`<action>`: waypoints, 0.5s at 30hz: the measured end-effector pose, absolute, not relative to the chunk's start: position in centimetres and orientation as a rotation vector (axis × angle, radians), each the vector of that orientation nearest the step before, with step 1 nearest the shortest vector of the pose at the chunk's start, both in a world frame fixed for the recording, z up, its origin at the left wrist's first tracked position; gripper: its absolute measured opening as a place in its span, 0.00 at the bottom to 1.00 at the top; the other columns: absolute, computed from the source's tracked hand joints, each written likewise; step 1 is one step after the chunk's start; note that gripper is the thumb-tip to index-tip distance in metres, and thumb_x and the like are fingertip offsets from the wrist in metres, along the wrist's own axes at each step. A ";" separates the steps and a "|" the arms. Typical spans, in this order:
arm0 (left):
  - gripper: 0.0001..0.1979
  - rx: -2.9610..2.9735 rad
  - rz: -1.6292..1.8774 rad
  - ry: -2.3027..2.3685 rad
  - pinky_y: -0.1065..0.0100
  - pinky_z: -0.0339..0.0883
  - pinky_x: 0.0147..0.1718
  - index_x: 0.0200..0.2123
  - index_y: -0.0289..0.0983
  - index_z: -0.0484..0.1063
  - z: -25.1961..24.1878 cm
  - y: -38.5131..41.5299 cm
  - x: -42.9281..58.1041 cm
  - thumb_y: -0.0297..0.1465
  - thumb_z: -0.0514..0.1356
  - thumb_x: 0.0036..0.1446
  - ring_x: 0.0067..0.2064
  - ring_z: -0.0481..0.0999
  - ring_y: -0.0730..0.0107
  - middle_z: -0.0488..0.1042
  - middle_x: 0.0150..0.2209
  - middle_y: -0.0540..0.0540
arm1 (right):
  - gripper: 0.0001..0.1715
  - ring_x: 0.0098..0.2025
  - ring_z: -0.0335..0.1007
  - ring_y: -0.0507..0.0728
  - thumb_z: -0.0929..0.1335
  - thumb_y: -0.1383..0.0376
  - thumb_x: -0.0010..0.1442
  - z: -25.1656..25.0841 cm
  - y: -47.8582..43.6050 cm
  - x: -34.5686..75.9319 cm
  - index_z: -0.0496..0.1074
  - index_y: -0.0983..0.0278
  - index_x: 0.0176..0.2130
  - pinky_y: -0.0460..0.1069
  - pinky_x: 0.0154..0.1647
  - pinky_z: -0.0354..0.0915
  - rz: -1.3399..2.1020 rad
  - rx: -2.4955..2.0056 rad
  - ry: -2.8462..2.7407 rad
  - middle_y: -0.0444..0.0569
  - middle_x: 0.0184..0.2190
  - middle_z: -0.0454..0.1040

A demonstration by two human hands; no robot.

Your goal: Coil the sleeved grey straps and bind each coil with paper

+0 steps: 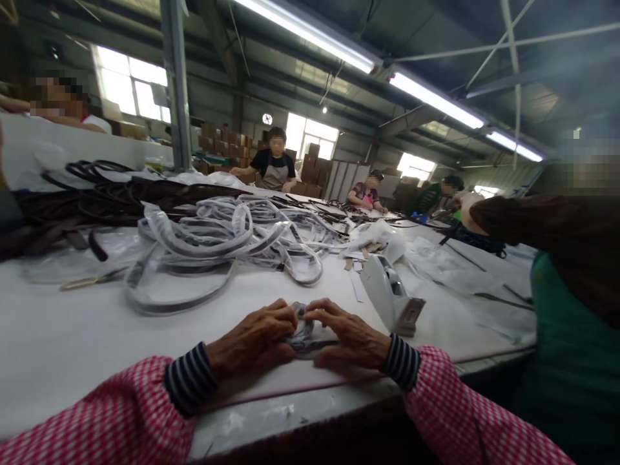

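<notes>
Close to the table's front edge, a small coil of grey strap in clear plastic point(304, 336) lies between my two hands. My left hand point(254, 339) presses its bent fingers against the coil's left side. My right hand point(346, 336) curves over the other side, fingertips on the coil's top and thumb low by the strap's loose end. Parts of the coil are hidden behind the fingers. Beyond my hands is a heap of similar plastic-sleeved grey straps point(213, 232) in loose loops. A grey tape dispenser point(387, 294) stands tilted in view, to the right of my right hand.
Dark brown straps point(121, 194) are piled at the back left. Scissors point(92, 279) lie on the white table point(159, 349). Crumpled clear plastic point(450, 265) and paper scraps point(357, 284) spread at the right. A person in green point(571, 349) stands close on my right; several others work farther back.
</notes>
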State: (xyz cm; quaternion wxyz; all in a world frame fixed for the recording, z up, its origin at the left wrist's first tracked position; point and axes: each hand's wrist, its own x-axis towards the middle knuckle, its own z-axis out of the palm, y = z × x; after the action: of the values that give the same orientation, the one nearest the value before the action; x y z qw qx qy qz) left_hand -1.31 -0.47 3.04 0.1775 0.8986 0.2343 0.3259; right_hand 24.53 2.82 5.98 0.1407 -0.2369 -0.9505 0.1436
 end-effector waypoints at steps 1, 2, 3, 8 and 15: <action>0.07 2.538 0.905 0.669 0.63 0.62 0.45 0.37 0.37 0.73 3.3 -0.3 -1.4 0.34 0.60 0.66 0.45 0.68 0.60 0.74 0.42 0.43 | 0.32 0.57 0.67 0.60 0.74 0.56 0.61 6.0 3.3 24.7 0.66 0.57 0.61 0.54 0.56 0.66 0.392 -0.719 -2.739 0.54 0.60 0.64; 0.06 2.537 0.890 0.681 0.63 0.62 0.45 0.37 0.37 0.74 3.5 -0.2 -1.4 0.34 0.61 0.65 0.46 0.68 0.60 0.75 0.42 0.43 | 0.27 0.55 0.68 0.60 0.72 0.57 0.63 6.0 3.9 24.8 0.68 0.57 0.60 0.54 0.56 0.66 0.358 -0.744 -2.737 0.54 0.59 0.64; 0.05 2.541 0.877 0.690 0.63 0.63 0.46 0.37 0.38 0.75 3.8 0.0 -1.6 0.33 0.61 0.65 0.47 0.68 0.60 0.75 0.43 0.43 | 0.23 0.54 0.68 0.59 0.71 0.59 0.65 6.0 4.4 24.7 0.69 0.56 0.59 0.53 0.55 0.65 0.328 -0.750 -2.741 0.53 0.58 0.65; 0.03 2.649 0.785 0.787 0.61 0.62 0.52 0.38 0.42 0.77 5.0 0.9 -3.6 0.28 0.64 0.61 0.54 0.65 0.56 0.77 0.47 0.46 | 0.10 0.39 0.70 0.53 0.74 0.66 0.61 5.2 6.4 22.5 0.77 0.61 0.44 0.46 0.41 0.63 0.359 -0.734 -2.717 0.44 0.40 0.73; 0.09 2.773 0.637 1.273 0.56 0.62 0.48 0.46 0.40 0.75 4.7 0.9 -3.0 0.31 0.62 0.63 0.49 0.67 0.54 0.75 0.46 0.43 | 0.09 0.34 0.67 0.52 0.77 0.64 0.57 3.0 5.0 18.7 0.76 0.63 0.38 0.45 0.34 0.56 0.302 -0.936 -2.485 0.42 0.33 0.69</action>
State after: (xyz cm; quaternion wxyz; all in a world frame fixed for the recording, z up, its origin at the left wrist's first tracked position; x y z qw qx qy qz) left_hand -3.05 0.91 4.66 0.0122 0.8895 0.4085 0.2045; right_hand 18.68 5.02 2.98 0.2324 -0.3406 -0.9044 0.1099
